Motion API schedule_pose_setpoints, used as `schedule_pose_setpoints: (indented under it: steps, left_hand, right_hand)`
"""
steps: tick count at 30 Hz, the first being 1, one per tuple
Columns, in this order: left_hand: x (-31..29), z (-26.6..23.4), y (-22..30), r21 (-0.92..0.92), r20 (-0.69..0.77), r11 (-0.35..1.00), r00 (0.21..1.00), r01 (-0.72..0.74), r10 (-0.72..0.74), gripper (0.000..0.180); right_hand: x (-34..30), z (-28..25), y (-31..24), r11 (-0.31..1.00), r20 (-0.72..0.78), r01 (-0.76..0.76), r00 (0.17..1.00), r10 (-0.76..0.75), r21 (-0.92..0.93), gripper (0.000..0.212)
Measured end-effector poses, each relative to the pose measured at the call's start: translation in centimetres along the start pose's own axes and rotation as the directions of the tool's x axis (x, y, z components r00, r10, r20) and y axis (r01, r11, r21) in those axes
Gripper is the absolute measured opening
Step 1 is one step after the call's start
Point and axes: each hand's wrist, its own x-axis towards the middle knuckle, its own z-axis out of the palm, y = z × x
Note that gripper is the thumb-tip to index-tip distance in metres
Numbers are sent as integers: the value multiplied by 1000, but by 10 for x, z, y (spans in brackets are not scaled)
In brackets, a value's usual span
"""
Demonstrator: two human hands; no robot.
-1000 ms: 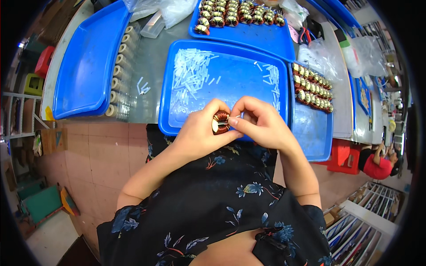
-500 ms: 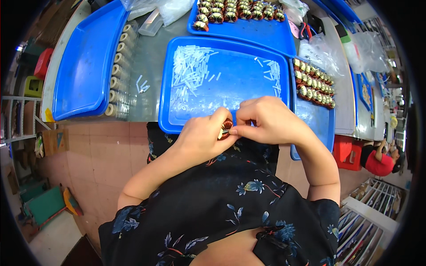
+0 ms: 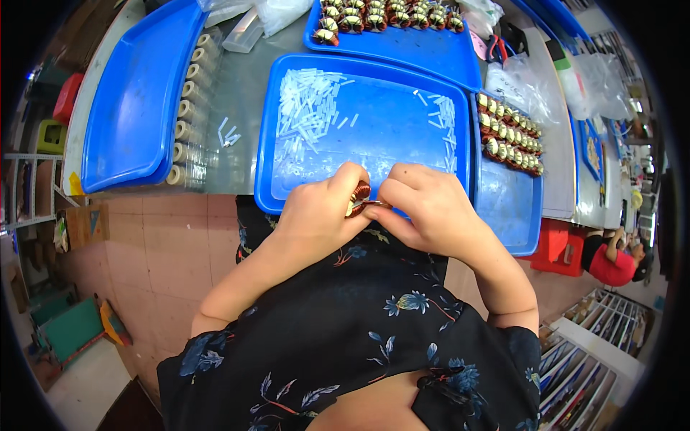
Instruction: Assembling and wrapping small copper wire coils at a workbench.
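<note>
A copper-wound ring coil point(image 3: 361, 192) with a pale band is gripped between the thumb and fingers of my left hand point(image 3: 313, 208), which hide part of it. At the coil's right side, my right hand point(image 3: 435, 208) pinches a thin dark wire lead point(image 3: 377, 204) between thumb and forefinger. Both hands are over the near edge of a blue tray point(image 3: 381, 136). Inside that tray, short clear plastic sleeves point(image 3: 305, 108) lie piled at the left, with a smaller group point(image 3: 445, 118) at the right.
Similar coils stand in rows in the far tray point(image 3: 395, 44) and the right tray point(image 3: 507, 208). At the left are another blue tray point(image 3: 136, 108) and a row of clear tubes with cream-coloured ends point(image 3: 185, 109). Red-handled pliers point(image 3: 497, 49) lie beside plastic bags point(image 3: 521, 82).
The coil has turned in my left hand and shifted slightly left. My right hand has rolled over, its fingers now pinching the lead farther out from the coil.
</note>
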Motion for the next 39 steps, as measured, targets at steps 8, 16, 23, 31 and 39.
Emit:
schedule_pose_setpoints:
  steps: [8, 16, 23, 31, 39]
  left_hand:
    - [-1, -4, 5, -181, 268, 972, 958, 150, -98, 32]
    - [-2, -5, 9, -131, 214, 969, 960, 210, -179, 30]
    - [-2, -16, 4, -383, 289, 880, 941, 280, -174, 39]
    - [1, -13, 5, -520, 517, 628, 798, 579, -308, 41]
    - [-6, -13, 7, -490, 459, 658, 810, 573, -364, 32]
  right_hand:
    - [0, -9, 2, 977, 44, 186, 982, -182, -104, 16]
    - [-1, 3, -5, 978, -16, 155, 987, -159, -139, 17]
    - [2, -7, -5, 992, -48, 110, 993, -107, 65, 13]
    - [2, 0, 7, 936, -130, -72, 984, 123, 345, 8]
    - [-1, 8, -5, 972, -304, 136, 950, -74, 190, 18]
